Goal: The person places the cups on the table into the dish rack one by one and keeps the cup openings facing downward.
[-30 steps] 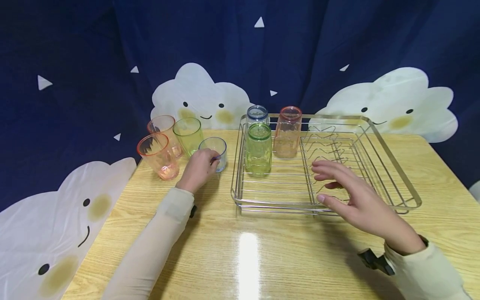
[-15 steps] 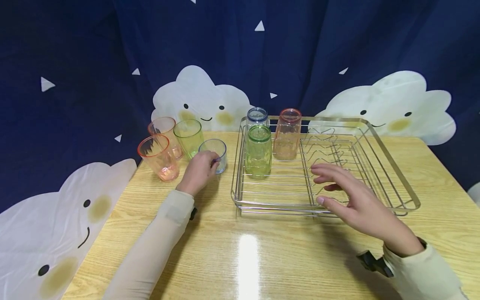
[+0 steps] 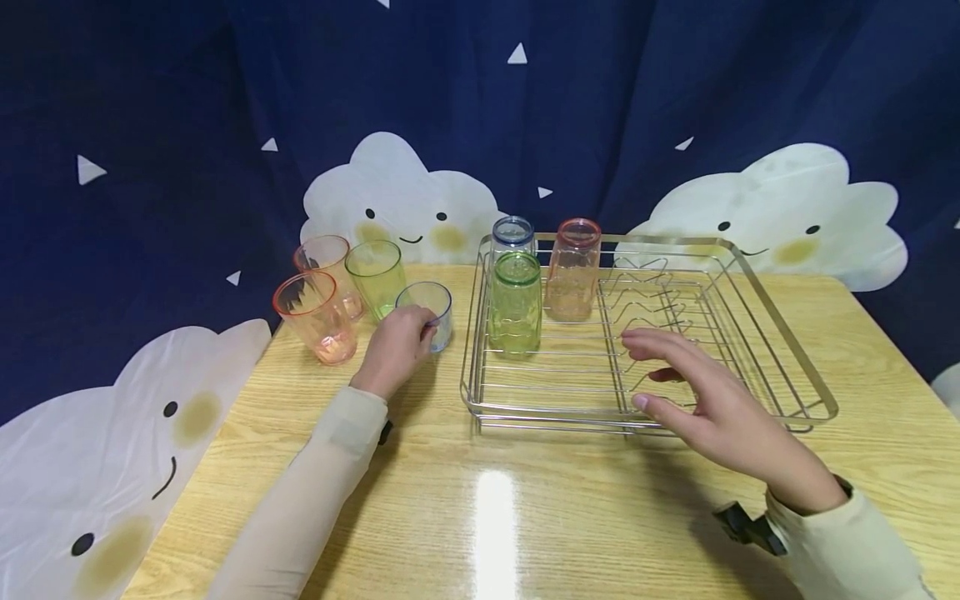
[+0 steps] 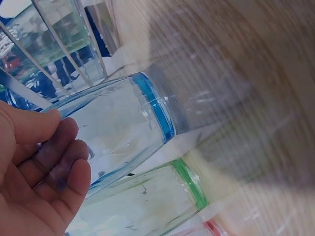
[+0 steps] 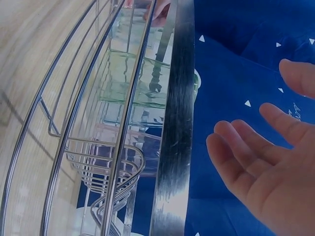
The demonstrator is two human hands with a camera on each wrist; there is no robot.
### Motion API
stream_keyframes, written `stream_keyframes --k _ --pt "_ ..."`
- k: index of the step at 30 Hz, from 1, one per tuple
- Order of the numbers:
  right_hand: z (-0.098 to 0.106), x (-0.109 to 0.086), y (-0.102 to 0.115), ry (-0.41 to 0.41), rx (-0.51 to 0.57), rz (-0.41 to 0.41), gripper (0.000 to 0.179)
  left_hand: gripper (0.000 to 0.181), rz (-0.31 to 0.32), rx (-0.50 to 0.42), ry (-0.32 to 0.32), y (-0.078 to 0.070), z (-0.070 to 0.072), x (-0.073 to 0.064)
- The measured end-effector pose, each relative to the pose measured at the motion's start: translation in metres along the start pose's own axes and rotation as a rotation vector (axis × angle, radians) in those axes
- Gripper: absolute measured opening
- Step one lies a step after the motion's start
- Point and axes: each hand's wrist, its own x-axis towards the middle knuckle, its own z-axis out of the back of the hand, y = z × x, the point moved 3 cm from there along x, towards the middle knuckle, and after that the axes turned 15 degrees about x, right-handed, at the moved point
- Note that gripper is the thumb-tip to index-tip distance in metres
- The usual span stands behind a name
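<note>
Left grip [image 3: 397, 348] pinches the blue cup [image 3: 443, 325], green cup [image 3: 380, 282] just beside; right grip [image 3: 716, 408] hovers, spread, at the wire rack [image 5: 177, 123]

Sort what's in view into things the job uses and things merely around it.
Likely in the job:
transparent blue-rimmed tumbler, pinched by the left hand
two upright translucent orange tumblers
upright translucent green tumbler
rectangular silver wire rack
three upturned translucent tumblers, blue, green and orange, in the rack

Likely just background:
navy cloud-print fabric backdrop
wood-grain tabletop
</note>
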Motion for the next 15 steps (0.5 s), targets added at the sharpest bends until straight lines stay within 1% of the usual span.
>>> stream_keyframes --k 3,7,9,15 --pt "-0.001 0.000 0.000 0.001 0.000 -0.001 0.064 0.011 -0.002 -0.005 -0.008 0.000 0.005 -0.002" --pt "-0.001 0.001 0.000 0.002 0.000 0.003 0.066 0.013 0.002 -0.031 -0.023 -0.001 0.016 -0.003" --pt "-0.001 0.001 0.000 0.001 0.000 0.007 0.068 0.013 0.004 -0.037 -0.045 -0.002 0.022 -0.003" --pt "-0.002 0.002 0.000 0.001 0.001 0.014 0.069 0.012 0.003 -0.045 -0.136 -0.006 0.041 -0.005"
